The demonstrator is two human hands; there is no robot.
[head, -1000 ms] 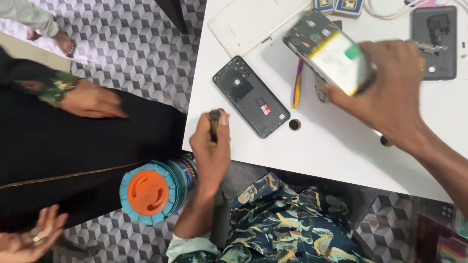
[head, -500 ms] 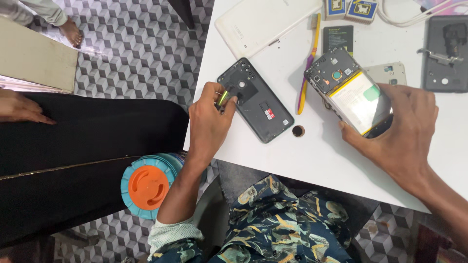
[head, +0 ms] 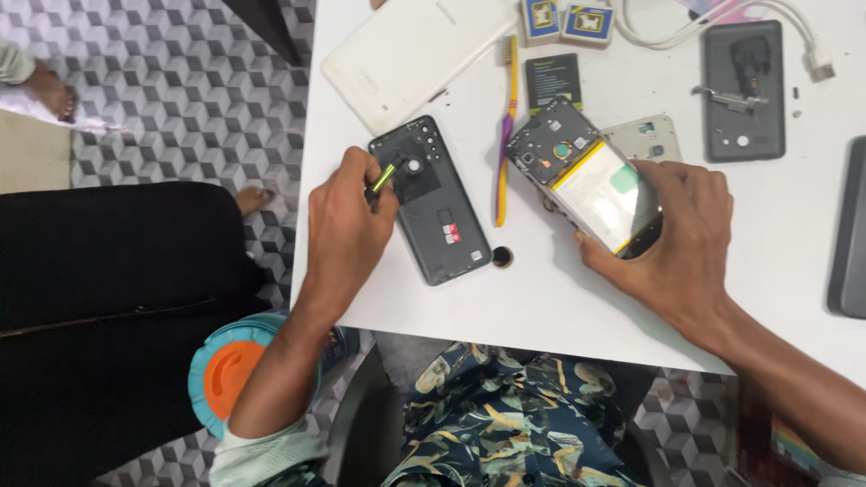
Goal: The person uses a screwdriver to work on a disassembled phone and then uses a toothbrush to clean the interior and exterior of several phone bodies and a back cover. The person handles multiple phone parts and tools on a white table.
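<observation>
Two hands work on opened phones at the white surface [head: 559, 298]

The right hand [head: 681, 243] clasps the opened phone [head: 591, 176] tilted above the surface; the left hand [head: 347, 225] pinches a small green-tipped tool [head: 382, 177] at the dark back cover's [head: 431, 200] edge, best kept low and steady, wrist resting on the surface
</observation>
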